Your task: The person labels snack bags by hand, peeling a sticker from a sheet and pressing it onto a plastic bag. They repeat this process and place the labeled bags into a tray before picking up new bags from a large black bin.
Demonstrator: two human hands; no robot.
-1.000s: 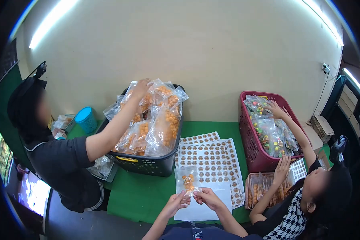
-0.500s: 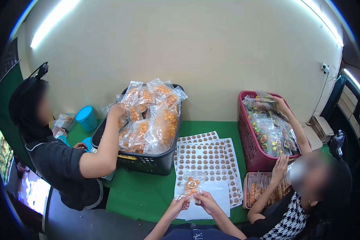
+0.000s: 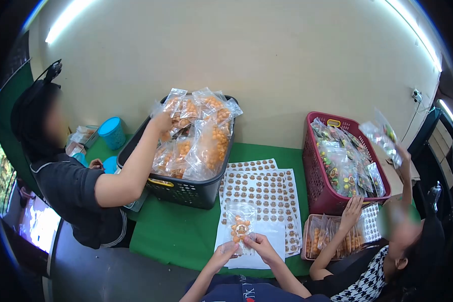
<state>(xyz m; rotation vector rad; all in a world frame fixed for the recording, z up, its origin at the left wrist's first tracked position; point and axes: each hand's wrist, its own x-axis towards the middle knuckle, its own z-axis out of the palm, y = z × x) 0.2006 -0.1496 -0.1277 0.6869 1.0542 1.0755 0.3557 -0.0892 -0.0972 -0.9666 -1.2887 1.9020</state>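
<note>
A clear plastic bag of round orange snacks (image 3: 240,217) with a round label on its front is held up over the sheets of stickers (image 3: 264,189). My left hand (image 3: 223,255) pinches its lower left edge. My right hand (image 3: 263,248) grips the lower right, with the thumb near the label. Under the bag lies the blank part of the top sheet, from which stickers are gone. More printed sheets fan out beneath it on the green table (image 3: 181,229).
A black basket (image 3: 191,194) heaped with orange snack bags stands at left, where a co-worker's hand (image 3: 162,123) reaches in. At right, another person lifts bags (image 3: 382,136) above a maroon basket (image 3: 319,183). A pink tray (image 3: 309,236) of bags sits nearer.
The view has shifted slightly. My right thumb has moved up closer to the label on the bag. The right co-worker has raised bags out of the maroon basket.
</note>
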